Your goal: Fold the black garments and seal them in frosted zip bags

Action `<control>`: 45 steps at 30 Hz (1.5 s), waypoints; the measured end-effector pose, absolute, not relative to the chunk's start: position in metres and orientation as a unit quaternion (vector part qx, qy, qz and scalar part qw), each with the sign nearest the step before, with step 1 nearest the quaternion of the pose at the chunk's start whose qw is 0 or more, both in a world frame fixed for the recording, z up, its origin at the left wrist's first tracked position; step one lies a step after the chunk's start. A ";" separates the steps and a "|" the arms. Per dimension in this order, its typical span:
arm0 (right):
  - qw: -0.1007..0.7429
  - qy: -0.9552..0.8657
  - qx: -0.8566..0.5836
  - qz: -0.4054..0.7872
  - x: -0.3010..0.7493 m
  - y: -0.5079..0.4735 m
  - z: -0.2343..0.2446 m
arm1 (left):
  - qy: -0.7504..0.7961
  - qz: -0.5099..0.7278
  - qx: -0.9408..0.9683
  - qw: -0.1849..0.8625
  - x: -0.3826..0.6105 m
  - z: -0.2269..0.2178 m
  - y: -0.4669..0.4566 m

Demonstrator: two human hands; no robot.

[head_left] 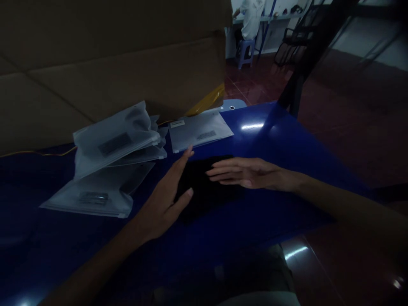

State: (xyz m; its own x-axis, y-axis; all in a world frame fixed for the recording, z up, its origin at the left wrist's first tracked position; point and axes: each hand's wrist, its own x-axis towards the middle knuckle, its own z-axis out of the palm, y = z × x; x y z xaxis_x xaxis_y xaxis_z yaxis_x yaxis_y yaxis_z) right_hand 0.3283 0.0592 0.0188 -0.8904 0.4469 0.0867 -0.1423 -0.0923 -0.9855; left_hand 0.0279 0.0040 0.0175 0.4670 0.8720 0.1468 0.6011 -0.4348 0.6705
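Note:
A black folded cloth lies on the blue table in front of me. My left hand rests at its left edge, fingers stretched out and open. Reaching in from the right, my right hand lies flat on top of the cloth with its fingers straight. Neither hand grips anything. Just beyond the cloth a single frosted zip bag lies flat.
A loose pile of frosted zip bags lies on the table to the left. A large cardboard box stands behind them. Yellow tape shows at its corner. Far back, a person in white sits on a blue stool.

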 end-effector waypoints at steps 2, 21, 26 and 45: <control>0.236 -0.682 -0.136 0.679 0.327 0.057 0.017 | 0.446 0.264 0.819 0.249 0.026 0.018 0.006; 0.106 -0.944 -0.310 0.050 0.322 0.054 -0.010 | 0.399 0.034 0.912 0.088 0.029 0.005 0.007; 0.097 -0.936 -0.332 0.059 0.335 0.063 -0.008 | 0.382 0.016 0.919 0.092 0.028 0.008 0.010; 0.254 -0.844 -0.463 0.095 0.335 0.074 -0.006 | 0.303 0.125 0.943 0.047 0.027 0.010 0.009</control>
